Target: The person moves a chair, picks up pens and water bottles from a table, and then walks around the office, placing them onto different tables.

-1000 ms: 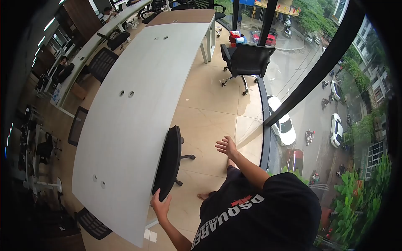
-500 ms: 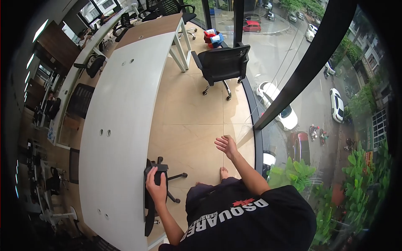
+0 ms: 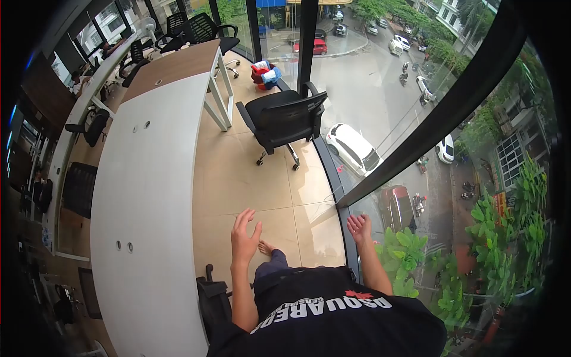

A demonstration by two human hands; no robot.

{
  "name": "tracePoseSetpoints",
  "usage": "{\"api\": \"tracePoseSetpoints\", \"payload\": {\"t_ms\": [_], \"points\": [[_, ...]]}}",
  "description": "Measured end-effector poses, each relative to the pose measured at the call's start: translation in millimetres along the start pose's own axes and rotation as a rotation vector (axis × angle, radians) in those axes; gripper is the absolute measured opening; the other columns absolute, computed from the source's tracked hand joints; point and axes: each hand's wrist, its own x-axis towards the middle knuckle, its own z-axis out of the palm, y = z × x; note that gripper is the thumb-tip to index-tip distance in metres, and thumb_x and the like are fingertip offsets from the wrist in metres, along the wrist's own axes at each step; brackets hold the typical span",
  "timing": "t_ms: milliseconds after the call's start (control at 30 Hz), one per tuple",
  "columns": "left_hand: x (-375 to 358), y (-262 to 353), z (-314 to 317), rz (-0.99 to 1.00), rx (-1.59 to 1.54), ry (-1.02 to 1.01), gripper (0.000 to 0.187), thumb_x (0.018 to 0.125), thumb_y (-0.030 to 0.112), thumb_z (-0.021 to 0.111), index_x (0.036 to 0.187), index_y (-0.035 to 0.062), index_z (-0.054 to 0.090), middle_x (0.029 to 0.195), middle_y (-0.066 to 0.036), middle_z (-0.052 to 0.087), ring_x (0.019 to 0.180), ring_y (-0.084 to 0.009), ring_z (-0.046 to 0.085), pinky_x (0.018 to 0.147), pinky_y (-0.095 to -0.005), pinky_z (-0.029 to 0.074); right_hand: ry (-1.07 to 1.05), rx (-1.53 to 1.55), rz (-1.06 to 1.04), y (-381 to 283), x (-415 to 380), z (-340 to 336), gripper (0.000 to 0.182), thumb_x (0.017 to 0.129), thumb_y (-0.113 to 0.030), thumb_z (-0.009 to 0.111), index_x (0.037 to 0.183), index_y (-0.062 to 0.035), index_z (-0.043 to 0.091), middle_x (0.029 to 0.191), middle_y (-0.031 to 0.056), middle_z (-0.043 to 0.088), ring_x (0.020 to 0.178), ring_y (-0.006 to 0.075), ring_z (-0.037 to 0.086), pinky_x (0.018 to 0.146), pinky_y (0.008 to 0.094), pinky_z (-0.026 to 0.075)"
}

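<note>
My left hand (image 3: 245, 239) is raised in the air over the tiled floor, its fingers apart and nothing in it. Below and behind it, a black office chair (image 3: 213, 300) stands against the long desk, partly covered by my left arm and shirt. My right hand (image 3: 360, 228) hangs in front of the window side, fingers loosely bent and holding nothing. Ahead of both hands, a black mesh office chair (image 3: 285, 119) on chrome legs and casters stands near the glass. Neither hand touches it.
A long white desk (image 3: 143, 196) with round cable holes runs along my left. Tall windows with a dark slanted frame post (image 3: 440, 128) line my right. A red basket (image 3: 262, 80) with blue and white items stands by the far glass. My bare foot (image 3: 266, 247) is on the tiles.
My left hand has come away from the chair beside the desk and swung forward. My right hand has moved right. The chair ahead looks nearer as I move forward.
</note>
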Motion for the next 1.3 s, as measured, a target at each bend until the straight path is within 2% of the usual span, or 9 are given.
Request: {"api": "tracePoseSetpoints", "payload": {"t_ms": [467,667,767,867,933,1000,1133,1167,1300], "points": [[116,-112,-107,-0.231,-0.015,0.306,0.033,0.089,0.007,0.063,0.121,0.0011,0.060,0.124,-0.014,0.060,0.096,-0.0250,0.064,0.086,-0.0362,0.051,-0.217,-0.346,0.008,13,77,320,0.057,0.084,-0.027,0.063,0.130,0.0007,0.044,0.124,0.0190,0.055,0.108,0.0328,0.062,0.089,0.0472,0.055],[145,-114,-70,-0.359,0.025,0.360,0.032,0.090,0.007,0.061,0.121,-0.0001,0.059,0.121,-0.013,0.061,0.094,-0.0241,0.066,0.082,-0.0337,0.053,-0.174,-0.252,0.052,-28,165,418,0.089,0.079,-0.030,0.070,0.148,-0.0019,0.022,0.143,0.0207,0.040,0.125,0.0352,0.051,0.099,0.0506,0.049],[171,-105,-28,-0.412,0.086,0.354,0.033,0.089,0.006,0.062,0.121,0.0006,0.059,0.121,-0.015,0.060,0.093,-0.0239,0.067,0.081,-0.0346,0.054,-0.212,-0.251,0.037,-49,217,477,0.100,0.073,-0.029,0.076,0.149,-0.0040,0.016,0.148,0.0202,0.027,0.137,0.0338,0.034,0.106,0.0541,0.039],[220,-75,21,-0.412,0.040,0.329,0.037,0.086,0.011,0.066,0.121,0.0026,0.057,0.120,-0.015,0.059,0.095,-0.0288,0.066,0.082,-0.0362,0.053,-0.188,-0.185,0.109,-73,295,521,0.091,0.069,-0.042,0.074,0.141,-0.0044,0.032,0.147,0.0195,0.031,0.139,0.0325,0.031,0.111,0.0526,0.030],[260,-72,58,-0.337,0.120,0.162,0.041,0.087,0.019,0.064,0.123,0.0037,0.054,0.125,-0.013,0.055,0.104,-0.0307,0.062,0.088,-0.0400,0.050,-0.351,-0.156,0.217,-83,338,541,0.060,0.082,-0.035,0.054,0.131,-0.0020,0.048,0.129,0.0193,0.054,0.122,0.0351,0.053,0.103,0.0544,0.043],[307,-61,83,-0.219,0.156,0.063,0.045,0.084,0.021,0.064,0.124,0.0031,0.054,0.125,-0.014,0.054,0.109,-0.0326,0.058,0.092,-0.0424,0.048,-0.405,-0.195,0.308,-78,326,554,0.047,0.085,-0.029,0.049,0.122,-0.0023,0.057,0.114,0.0176,0.065,0.107,0.0357,0.063,0.095,0.0566,0.050],[403,-67,158,-0.084,0.282,-0.049,0.053,0.076,0.018,0.067,0.124,-0.0011,0.051,0.128,-0.020,0.049,0.121,-0.0355,0.048,0.099,-0.0446,0.039,-0.141,-0.376,0.111,-47,393,533,0.034,0.078,-0.017,0.052,0.108,-0.0059,0.062,0.109,0.0110,0.067,0.097,0.0323,0.067,0.084,0.0496,0.054],[428,-67,172,-0.096,0.314,-0.124,0.058,0.075,0.018,0.068,0.126,-0.0019,0.049,0.133,-0.023,0.047,0.128,-0.0358,0.043,0.104,-0.0444,0.034,-0.327,-0.364,0.175,-46,426,515,0.028,0.079,-0.020,0.054,0.103,-0.0083,0.062,0.102,0.0078,0.067,0.086,0.0278,0.066,0.074,0.0415,0.054],[496,-80,226,0.123,0.585,-0.168,0.052,0.070,0.012,0.069,0.118,-0.0030,0.055,0.127,-0.021,0.053,0.123,-0.0322,0.047,0.103,-0.0408,0.033,-0.266,-0.509,0.148,-64,376,511,0.026,0.080,-0.030,0.060,0.100,-0.0127,0.061,0.092,0.0043,0.064,0.075,0.0214,0.059,0.067,0.0362,0.049]]}}
